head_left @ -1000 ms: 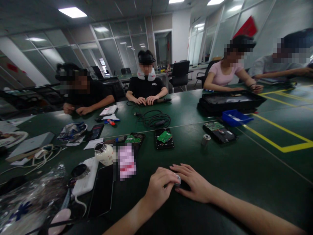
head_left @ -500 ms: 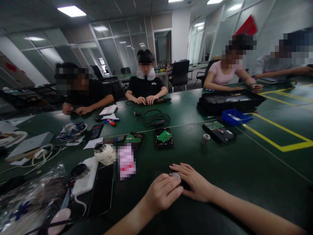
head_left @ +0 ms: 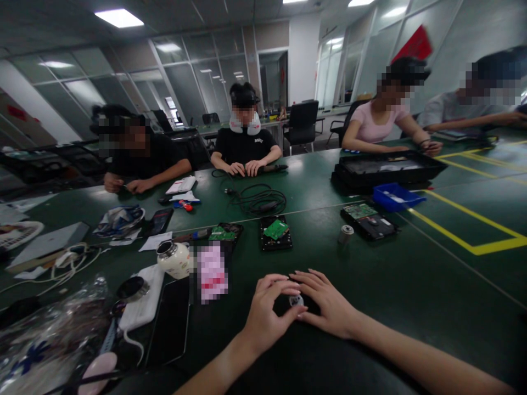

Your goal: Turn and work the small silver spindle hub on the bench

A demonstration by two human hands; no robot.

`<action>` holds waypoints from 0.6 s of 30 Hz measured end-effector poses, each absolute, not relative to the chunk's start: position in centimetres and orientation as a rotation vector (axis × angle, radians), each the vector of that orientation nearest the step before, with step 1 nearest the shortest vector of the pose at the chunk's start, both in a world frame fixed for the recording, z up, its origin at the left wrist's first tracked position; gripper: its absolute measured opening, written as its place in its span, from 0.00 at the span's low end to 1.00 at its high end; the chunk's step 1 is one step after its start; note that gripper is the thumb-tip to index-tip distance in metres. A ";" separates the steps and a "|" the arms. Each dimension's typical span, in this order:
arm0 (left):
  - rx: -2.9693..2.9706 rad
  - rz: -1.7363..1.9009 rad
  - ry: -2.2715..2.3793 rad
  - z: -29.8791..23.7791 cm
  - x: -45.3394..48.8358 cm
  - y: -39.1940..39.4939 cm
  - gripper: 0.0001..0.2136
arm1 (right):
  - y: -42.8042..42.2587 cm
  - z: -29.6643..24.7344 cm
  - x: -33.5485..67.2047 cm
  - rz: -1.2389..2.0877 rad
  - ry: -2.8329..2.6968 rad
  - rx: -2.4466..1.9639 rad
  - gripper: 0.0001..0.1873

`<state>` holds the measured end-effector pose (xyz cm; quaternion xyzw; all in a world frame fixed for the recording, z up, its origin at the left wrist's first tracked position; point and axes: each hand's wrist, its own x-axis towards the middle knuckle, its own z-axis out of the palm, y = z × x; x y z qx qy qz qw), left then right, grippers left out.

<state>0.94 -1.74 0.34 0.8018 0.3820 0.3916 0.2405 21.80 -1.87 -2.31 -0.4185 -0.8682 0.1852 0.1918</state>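
Note:
A small round silvery thing with dark marks on its top (head_left: 295, 300) sits on the green table between my hands. I cannot make out its kind. My left hand (head_left: 267, 307) curves around its left side in an open C, the thumb close to its near edge. My right hand (head_left: 329, 304) lies open on the other side, fingers stretched out and thumb apart. The fingertips of both hands almost meet beyond the thing. Farther off stand a small metal cylinder (head_left: 346, 235) and a hard drive with a green circuit board (head_left: 275, 232).
Left of my hands lie a black phone (head_left: 169, 318), a white power strip (head_left: 142, 307) and a cream-coloured jar (head_left: 176, 260). Another drive (head_left: 370, 220), a blue tray (head_left: 395, 198) and a coiled black cable (head_left: 263, 200) are farther away. Several people sit across the table.
My left hand has gone from a closed pinch at the round thing to an open curve, moving slightly left and uncovering its top. My right hand's fingers have shifted slightly.

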 end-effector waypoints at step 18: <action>2.052 1.190 0.992 0.4 1.1 -1.7 0.04 | -1.7 -2.7 22.3 0.639 -2.353 -1.125 0.27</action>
